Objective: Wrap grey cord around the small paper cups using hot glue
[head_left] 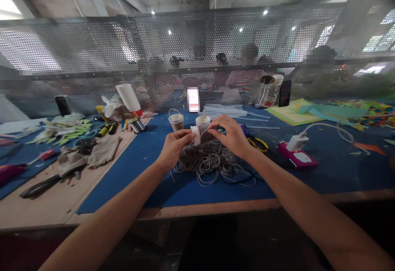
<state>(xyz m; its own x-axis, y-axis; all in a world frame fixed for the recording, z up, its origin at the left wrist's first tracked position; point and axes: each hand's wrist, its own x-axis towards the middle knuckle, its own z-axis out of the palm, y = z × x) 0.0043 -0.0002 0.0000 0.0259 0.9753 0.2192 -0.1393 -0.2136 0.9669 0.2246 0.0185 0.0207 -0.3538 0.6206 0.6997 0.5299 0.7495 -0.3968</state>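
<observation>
My left hand [175, 145] pinches a small white paper cup [196, 135], tipped on its side above the table. Close to the cup, my right hand [228, 133] has thumb and finger closed on a strand of grey cord [205, 131]. A small dark teal item [221, 129] shows under its fingers; its kind is unclear. A loose heap of the same grey cord [212, 160] lies below both hands. Just beyond stand a small cup with a looped handle [176, 120] and another white cup [203, 120] with thin sticks rising from it.
Left are a tilted stack of paper cups [128, 98], work gloves [103, 151] and scissors [86, 139]. On the right are a magenta power strip [298, 155] with a charger, yellow-handled pliers [258, 143], and a bottle [265, 92]. Clear glue sticks [228, 111] lie behind; people sit beyond a mesh screen.
</observation>
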